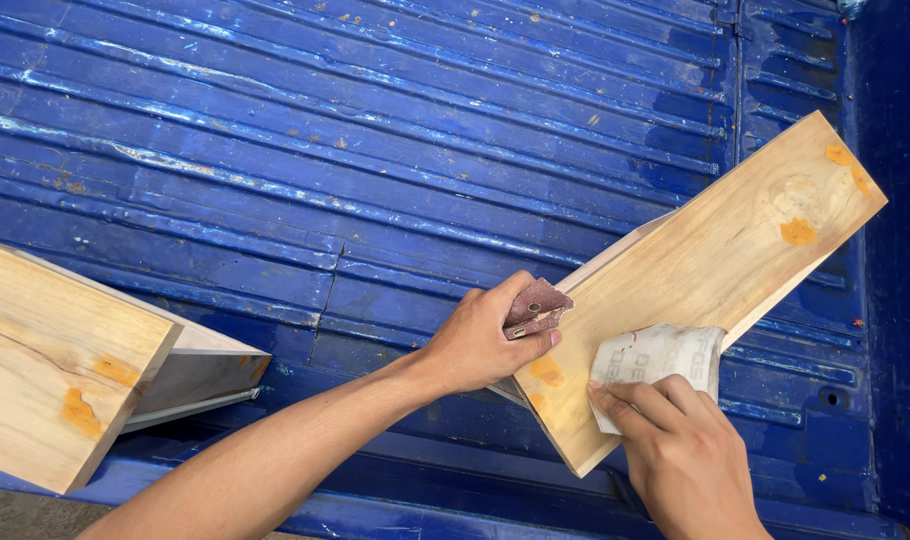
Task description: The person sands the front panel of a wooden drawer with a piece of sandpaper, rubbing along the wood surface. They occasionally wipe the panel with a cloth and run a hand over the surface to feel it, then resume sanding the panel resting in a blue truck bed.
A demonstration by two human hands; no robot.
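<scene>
A light wooden board (715,260) with orange filler patches lies slanted across the blue ribbed metal bed (375,150), one end up at the right. My left hand (480,340) grips the board's near left edge and pinches a folded reddish-brown piece of sandpaper (537,305). My right hand (680,455) presses a whitish sheet of sandpaper (660,360), backing side up, flat on the board's lower face with the fingertips.
Two more wooden boards (55,370) are stacked at the lower left, the top one with orange patches. A second board edge (615,250) shows under the slanted board. The bed's blue side wall (895,300) rises at the right.
</scene>
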